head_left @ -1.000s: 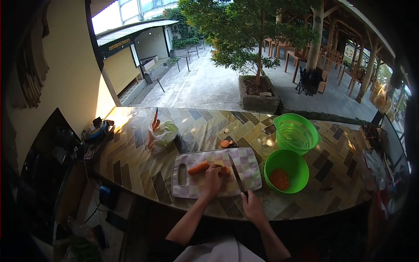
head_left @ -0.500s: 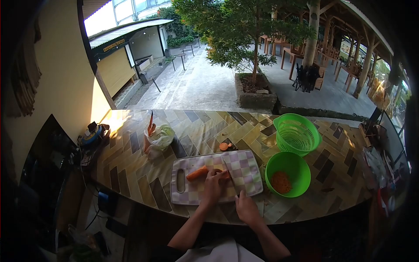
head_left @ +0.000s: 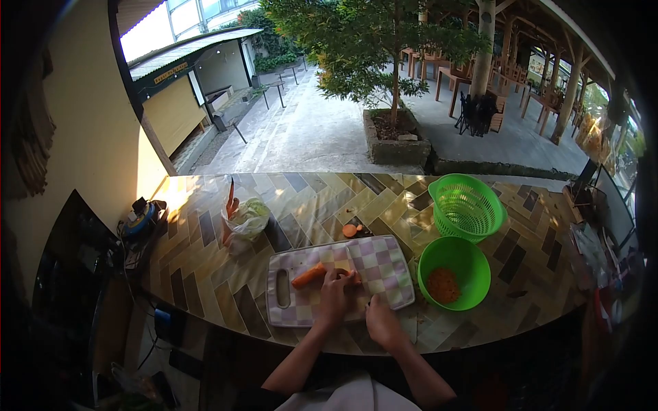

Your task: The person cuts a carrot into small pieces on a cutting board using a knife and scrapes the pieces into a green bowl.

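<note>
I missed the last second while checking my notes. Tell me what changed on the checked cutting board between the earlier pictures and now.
The right hand brought the dark-handled knife in from the board's right side to the orange carrot, the blade now against the cut end beside the left hand. The left hand kept pinning the carrot on the checked cutting board. The green plastic bowl and green colander stayed put.

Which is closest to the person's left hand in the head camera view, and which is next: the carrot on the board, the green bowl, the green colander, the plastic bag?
From the left hand:
1. Carrot, under the fingers on the checked board.
2. Green bowl, to the right, and plastic bag, far left: too close to call.
3. Green colander, far right behind the bowl.
</note>
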Available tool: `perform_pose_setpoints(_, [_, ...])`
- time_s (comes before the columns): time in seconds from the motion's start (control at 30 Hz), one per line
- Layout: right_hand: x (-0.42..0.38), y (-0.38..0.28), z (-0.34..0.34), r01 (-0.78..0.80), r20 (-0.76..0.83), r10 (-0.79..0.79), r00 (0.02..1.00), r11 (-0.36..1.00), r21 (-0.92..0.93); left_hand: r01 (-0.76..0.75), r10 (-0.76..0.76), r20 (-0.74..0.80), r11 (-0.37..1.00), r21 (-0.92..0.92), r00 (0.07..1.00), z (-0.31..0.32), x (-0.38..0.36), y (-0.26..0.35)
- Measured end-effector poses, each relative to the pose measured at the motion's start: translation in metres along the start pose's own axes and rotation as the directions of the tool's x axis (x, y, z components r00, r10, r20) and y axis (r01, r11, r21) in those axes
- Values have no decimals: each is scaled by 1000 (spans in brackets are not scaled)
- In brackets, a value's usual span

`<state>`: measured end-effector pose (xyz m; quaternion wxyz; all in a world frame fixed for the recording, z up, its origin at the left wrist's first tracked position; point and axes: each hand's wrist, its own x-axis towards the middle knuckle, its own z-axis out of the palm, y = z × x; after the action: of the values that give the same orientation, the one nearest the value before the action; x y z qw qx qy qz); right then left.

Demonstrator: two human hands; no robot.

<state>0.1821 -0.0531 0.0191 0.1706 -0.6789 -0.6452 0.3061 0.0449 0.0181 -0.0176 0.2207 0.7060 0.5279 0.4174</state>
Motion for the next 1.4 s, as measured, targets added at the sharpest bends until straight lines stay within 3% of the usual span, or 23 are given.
perform_pose_setpoints(0.23, [-23,12,-2,58,-74,-55,996,998,36,-65,65,-12,998,8,998,0,-2,-3])
perform_pose_setpoints(0.57, [-27,4,1,28,-118,-33,992,999,-41,-24,24,14,999,-46,1000,-7,-2,7])
perform_pose_setpoints(1.07, [-12,-2,-17,-8,48,7,999,1000,26,-45,45,-2,999,-15,999,-4,1,6])
perform_pose_setpoints(1.27, [-1,-4,6,-35,-17,34,999,997,-68,-48,48,-2,999,-26,999,-6,-1,7])
perform_pose_setpoints(1.4, [-15,12,0,12,-30,-11,999,999,30,-32,32,-16,999,-38,999,-8,-1,9])
